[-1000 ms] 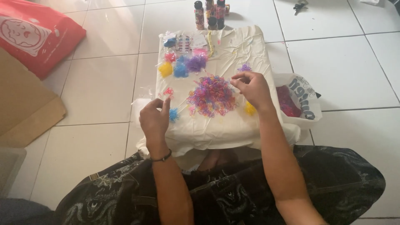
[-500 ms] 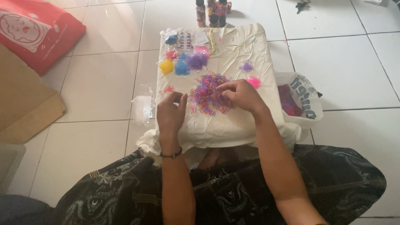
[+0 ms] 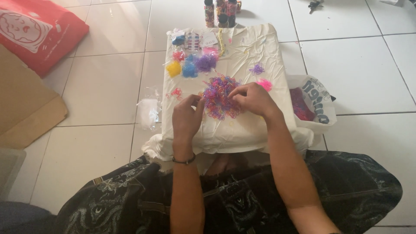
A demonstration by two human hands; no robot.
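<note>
Since half a second ago: left hand (image 3: 187, 119) shifted slightly right, fingertips now touching left edge of mixed-colour band pile (image 3: 220, 97). Right hand (image 3: 253, 99) little changed, over right edge of same pile. Since a second ago: both hands drawn inward from either side of the pile.

Finger state: right fingers curled together, tips pinched down into the bands; whether a band is actually gripped, cannot tell. Left fingers bent and close together, thumb toward pile; grip not discernible.

Pile location: centre of white cloth (image 3: 268, 47) draped over a low support, directly ahead of crossed legs.

Containers: white plastic bag (image 3: 318, 102), open, on floor just right of cloth, holding dark pink-purple bands. Small clear packets (image 3: 190, 65) at far left of cloth, sorted yellow, blue, purple, pink. Loose pink tuft (image 3: 264, 84) just beside right hand. Bottles (image 3: 221, 11) beyond far edge.
</note>
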